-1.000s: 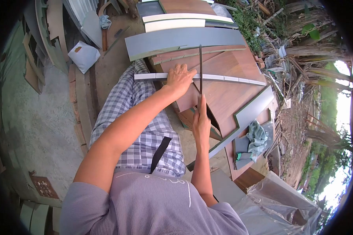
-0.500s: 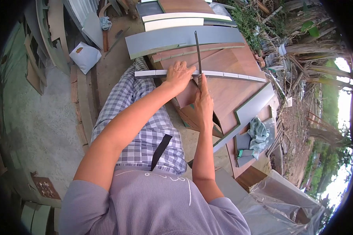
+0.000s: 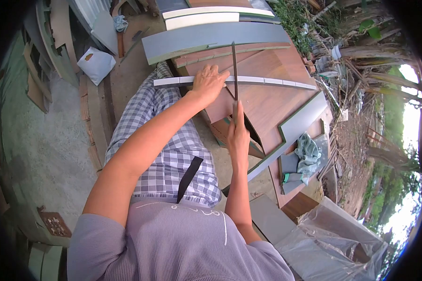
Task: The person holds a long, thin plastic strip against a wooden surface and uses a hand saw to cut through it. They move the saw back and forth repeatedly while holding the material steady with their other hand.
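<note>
A narrow, curved white-and-grey strip [image 3: 281, 83] with several crosswise lines lies across the wooden board. My left hand [image 3: 208, 86] grips this strip left of its middle, fingers bent over the top. In my right hand [image 3: 239, 136] is a long thin dark blade [image 3: 235, 70], like a file or a bare saw blade; its exact kind is hard to make out. The fingers close around its near end, with the index finger or thumb stretched along it. The blade points away from me and crosses the strip just right of my left hand.
Beyond the strip lie a notched brown strip [image 3: 206, 55], a wide grey curved panel [image 3: 211, 38] and cream panels [image 3: 201, 19]. An angled grey piece [image 3: 302, 117] and a crumpled cloth [image 3: 308, 154] are at right. Below the board stands a cardboard box [image 3: 220, 129].
My right hand has drawn the blade back toward me, so more of its length shows below the strip. My left hand stays on the strip. The whole view has shifted slightly.
</note>
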The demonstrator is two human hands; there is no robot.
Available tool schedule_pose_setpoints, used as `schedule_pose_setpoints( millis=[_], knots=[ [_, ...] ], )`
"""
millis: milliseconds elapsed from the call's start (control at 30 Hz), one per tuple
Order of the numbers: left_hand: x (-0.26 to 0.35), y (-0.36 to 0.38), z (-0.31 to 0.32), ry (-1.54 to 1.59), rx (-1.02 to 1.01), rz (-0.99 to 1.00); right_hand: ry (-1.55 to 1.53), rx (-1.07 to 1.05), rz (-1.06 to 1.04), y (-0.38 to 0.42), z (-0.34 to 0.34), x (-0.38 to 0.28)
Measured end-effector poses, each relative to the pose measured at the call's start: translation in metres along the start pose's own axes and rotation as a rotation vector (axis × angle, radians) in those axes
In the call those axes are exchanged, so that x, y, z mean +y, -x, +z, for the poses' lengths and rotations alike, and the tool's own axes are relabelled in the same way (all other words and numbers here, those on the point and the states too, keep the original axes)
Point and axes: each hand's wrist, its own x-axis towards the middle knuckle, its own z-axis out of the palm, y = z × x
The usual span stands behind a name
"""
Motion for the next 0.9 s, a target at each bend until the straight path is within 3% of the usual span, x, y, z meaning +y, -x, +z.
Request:
schedule_pose_setpoints(
  millis=[100,233,467,667,900],
  knots=[
    [-0.006,0.004,-0.007,-0.041,-0.011,0.013,0.009,0.029,-0.079,-0.053,0.005,-0.018],
    [-0.033,0.033,-0.034,-0.134,0.073,-0.085,0.023,0.075,-0.128,-0.056,0.01,-0.016],
    [-0.053,0.064,-0.038,-0.087,0.074,-0.09,-0.016,0.01,0.03,-0.009,0.005,-0.007],
    [-0.05,0.051,-0.036,-0.068,0.027,-0.12,0.036,0.038,0.015,0.051,-0.002,0.012],
    [-0.05,0.049,-0.032,-0.069,0.027,-0.087,0.1,-0.003,0.02,-0.027,-0.007,-0.013]
  ],
)
